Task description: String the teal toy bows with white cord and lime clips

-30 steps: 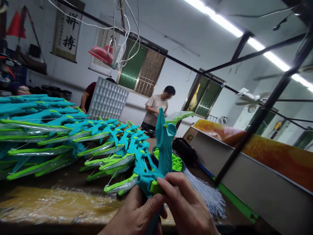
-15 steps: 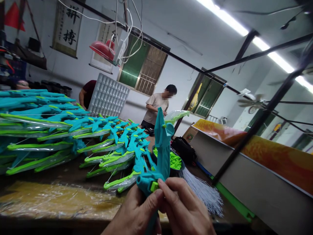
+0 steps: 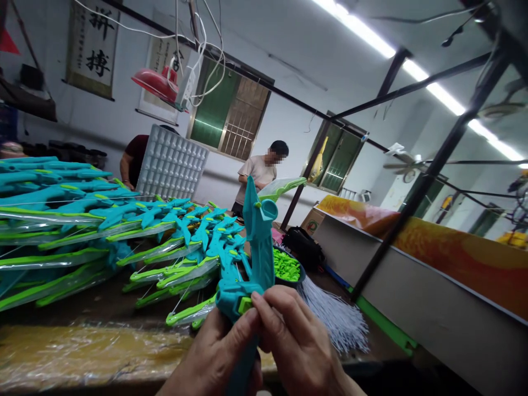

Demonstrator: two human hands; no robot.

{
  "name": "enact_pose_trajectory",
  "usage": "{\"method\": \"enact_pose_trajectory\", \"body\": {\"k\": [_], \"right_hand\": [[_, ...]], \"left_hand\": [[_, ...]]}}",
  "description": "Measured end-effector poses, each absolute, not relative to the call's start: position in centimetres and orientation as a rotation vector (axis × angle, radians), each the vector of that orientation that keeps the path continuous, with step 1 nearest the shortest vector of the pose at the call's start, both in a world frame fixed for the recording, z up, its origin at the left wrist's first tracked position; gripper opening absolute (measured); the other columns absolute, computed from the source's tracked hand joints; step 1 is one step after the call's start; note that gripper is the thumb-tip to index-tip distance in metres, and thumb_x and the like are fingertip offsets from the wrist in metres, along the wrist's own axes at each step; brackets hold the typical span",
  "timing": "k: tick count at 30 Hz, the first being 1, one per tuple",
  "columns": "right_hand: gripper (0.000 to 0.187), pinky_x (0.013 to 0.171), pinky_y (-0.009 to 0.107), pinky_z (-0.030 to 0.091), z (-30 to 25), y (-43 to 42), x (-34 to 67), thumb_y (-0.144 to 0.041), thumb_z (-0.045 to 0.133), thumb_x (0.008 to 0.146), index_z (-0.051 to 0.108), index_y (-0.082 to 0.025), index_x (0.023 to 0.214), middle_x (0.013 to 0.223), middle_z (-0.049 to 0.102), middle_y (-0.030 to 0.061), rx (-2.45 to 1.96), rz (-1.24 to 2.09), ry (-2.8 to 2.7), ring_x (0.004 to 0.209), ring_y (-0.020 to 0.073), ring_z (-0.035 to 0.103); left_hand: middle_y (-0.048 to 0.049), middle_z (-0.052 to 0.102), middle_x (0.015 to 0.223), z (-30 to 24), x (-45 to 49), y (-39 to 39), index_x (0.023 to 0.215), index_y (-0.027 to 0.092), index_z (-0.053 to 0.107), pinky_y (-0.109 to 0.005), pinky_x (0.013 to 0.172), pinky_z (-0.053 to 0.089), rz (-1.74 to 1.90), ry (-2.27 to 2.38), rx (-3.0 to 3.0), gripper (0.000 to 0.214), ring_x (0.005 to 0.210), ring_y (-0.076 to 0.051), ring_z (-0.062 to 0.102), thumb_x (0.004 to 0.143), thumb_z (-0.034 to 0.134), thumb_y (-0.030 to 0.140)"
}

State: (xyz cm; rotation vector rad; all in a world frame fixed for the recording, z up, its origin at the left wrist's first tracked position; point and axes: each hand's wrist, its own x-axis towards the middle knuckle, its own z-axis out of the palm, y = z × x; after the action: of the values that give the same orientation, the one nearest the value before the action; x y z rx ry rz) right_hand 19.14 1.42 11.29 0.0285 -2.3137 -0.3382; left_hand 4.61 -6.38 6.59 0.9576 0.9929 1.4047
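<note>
A teal plastic toy crossbow (image 3: 260,258) stands upright in front of me, its body pointing up. My left hand (image 3: 210,352) is wrapped around its lower part, the thumb lying near a small bright-green plastic piece (image 3: 245,304) set in the body. Pressed together at that green piece are the thumb and fingers of my right hand (image 3: 297,335); the fingertips partly cover it. At the crossbow's upper end a green limb with clear film (image 3: 284,188) juts out to the right. Just behind, a dark bowl (image 3: 304,275) holds many small green parts (image 3: 286,265).
Many teal-and-green toy crossbows (image 3: 99,203) are piled across the table's left side. A bundle of white cords (image 3: 334,316) lies at the right, near a black bag (image 3: 303,247). A dark metal post (image 3: 416,203) slants at the right. Two people are in the background.
The whole view has shifted, so the hands and crossbow appear slightly farther left. Both hands keep the same hold, with the right fingers still at the green piece.
</note>
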Motion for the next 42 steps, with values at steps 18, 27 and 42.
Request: {"method": "enact_pose_trajectory", "body": {"k": [18, 27, 42], "right_hand": [[0.037, 0.07, 0.034, 0.058, 11.9, 0.8, 19.6, -0.003, 0.051, 0.096, 0.053, -0.009, 0.132, 0.096, 0.062, 0.0129, 0.021, -0.297, -2.344, 0.086, 0.0215, 0.059], [0.044, 0.075, 0.034, 0.059, 12.0, 0.8, 19.8, -0.002, 0.051, 0.096, 0.049, -0.012, 0.139, 0.102, 0.061, 0.0131, 0.026, -0.29, -2.343, 0.088, 0.0212, 0.061], [0.031, 0.063, 0.027, 0.056, 12.3, 1.2, 19.8, -0.012, 0.053, 0.101, 0.057, -0.017, 0.132, 0.097, 0.057, 0.0099, -0.075, -0.053, -2.412, 0.084, 0.0191, 0.06]], "left_hand": [[-0.0006, 0.065, 0.06, 5.7, 4.9, -6.9, 0.097, 0.019, 0.051, -0.026, 0.053, 0.044, 1.385, 0.966, 1.023, 0.06, 0.053, -0.015, 0.059, 0.079, 0.064, 0.074], [-0.0015, 0.064, 0.062, 6.1, 4.8, -7.3, 0.101, 0.018, 0.049, -0.027, 0.054, 0.044, 1.35, 0.958, 1.024, 0.061, 0.053, -0.015, 0.058, 0.081, 0.062, 0.075], [-0.0022, 0.067, 0.063, 7.2, 4.2, -7.5, 0.096, 0.015, 0.055, -0.027, 0.054, 0.045, 1.346, 0.87, 1.046, 0.028, 0.055, -0.015, 0.057, 0.072, 0.06, 0.029]]}}
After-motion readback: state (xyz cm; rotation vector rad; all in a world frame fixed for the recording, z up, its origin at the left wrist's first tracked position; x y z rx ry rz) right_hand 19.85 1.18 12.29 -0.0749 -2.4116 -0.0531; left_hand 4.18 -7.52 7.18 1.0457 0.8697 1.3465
